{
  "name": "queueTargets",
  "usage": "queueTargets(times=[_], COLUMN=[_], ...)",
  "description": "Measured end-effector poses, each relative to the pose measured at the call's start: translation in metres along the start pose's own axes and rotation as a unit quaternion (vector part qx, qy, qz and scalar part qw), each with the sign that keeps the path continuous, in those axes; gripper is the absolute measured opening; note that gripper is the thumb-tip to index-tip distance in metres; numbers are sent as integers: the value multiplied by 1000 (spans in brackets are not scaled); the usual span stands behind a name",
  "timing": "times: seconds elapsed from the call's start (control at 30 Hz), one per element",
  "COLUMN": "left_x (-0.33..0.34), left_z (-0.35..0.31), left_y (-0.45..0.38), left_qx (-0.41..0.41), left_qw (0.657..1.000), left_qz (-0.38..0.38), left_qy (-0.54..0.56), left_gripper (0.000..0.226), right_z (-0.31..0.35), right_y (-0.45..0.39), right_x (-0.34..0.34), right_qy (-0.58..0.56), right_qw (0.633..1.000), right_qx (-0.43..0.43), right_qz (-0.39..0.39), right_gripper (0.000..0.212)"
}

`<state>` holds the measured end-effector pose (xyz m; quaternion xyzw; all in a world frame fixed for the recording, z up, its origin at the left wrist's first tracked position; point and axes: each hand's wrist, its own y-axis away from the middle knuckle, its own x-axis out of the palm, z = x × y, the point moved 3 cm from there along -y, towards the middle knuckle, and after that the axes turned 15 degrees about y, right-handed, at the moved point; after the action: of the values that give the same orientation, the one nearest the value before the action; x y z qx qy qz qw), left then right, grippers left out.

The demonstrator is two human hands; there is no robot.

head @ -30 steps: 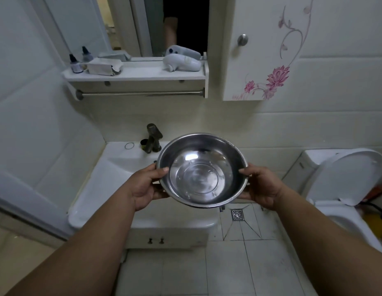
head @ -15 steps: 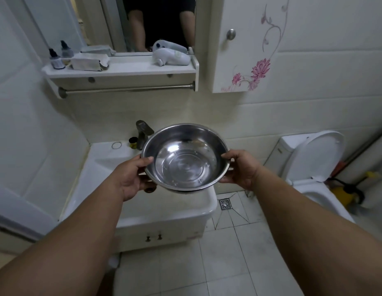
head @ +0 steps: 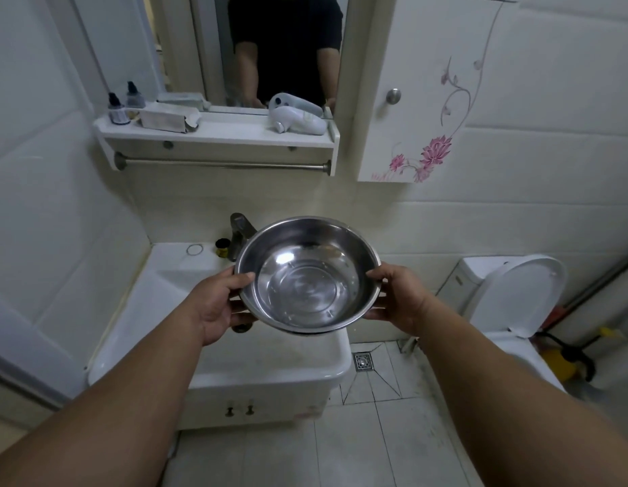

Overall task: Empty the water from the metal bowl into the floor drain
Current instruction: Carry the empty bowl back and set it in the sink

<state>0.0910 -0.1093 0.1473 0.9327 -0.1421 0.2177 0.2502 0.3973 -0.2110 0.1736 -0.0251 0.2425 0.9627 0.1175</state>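
Note:
A shiny metal bowl (head: 307, 275) with a little clear water in its bottom is held level over the white sink (head: 221, 360). My left hand (head: 219, 305) grips its left rim and my right hand (head: 398, 298) grips its right rim. The square metal floor drain (head: 362, 362) lies in the tiled floor, just right of the sink's front corner and below the bowl's right side.
A dark faucet (head: 239, 237) stands behind the bowl. A toilet (head: 516, 304) with raised lid is at the right. A shelf (head: 217, 135) with bottles and a hair dryer hangs under the mirror, beside a wall cabinet (head: 410, 100). Yellow cleaning gear (head: 562, 363) sits by the toilet.
The view has tilted up and shifted, so the bowl and both hands appear further left and over the sink. My grip on the bowl is unchanged.

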Motion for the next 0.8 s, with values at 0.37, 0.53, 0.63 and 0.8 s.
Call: queueTargets(times=[0.37, 0.53, 0.63, 0.8], left_x=[-5, -11, -14, -18], left_z=[-12, -15, -13, -10], left_y=[7, 7, 6, 3], left_qx=[12, 12, 12, 13], left_qw=[1000, 1000, 1000, 1000], left_qz=[7, 6, 9, 8], left_qy=[-5, -8, -2, 9], left_gripper=[28, 30, 29, 29], right_z=[-2, -4, -5, -4], right_y=[-5, -8, -8, -8], right_x=[11, 17, 18, 19], right_qy=[-10, -12, -7, 3], right_qw=[1000, 1000, 1000, 1000], right_qx=[-9, -14, -18, -21], right_qz=[-8, -7, -7, -7], right_gripper=[28, 29, 34, 28])
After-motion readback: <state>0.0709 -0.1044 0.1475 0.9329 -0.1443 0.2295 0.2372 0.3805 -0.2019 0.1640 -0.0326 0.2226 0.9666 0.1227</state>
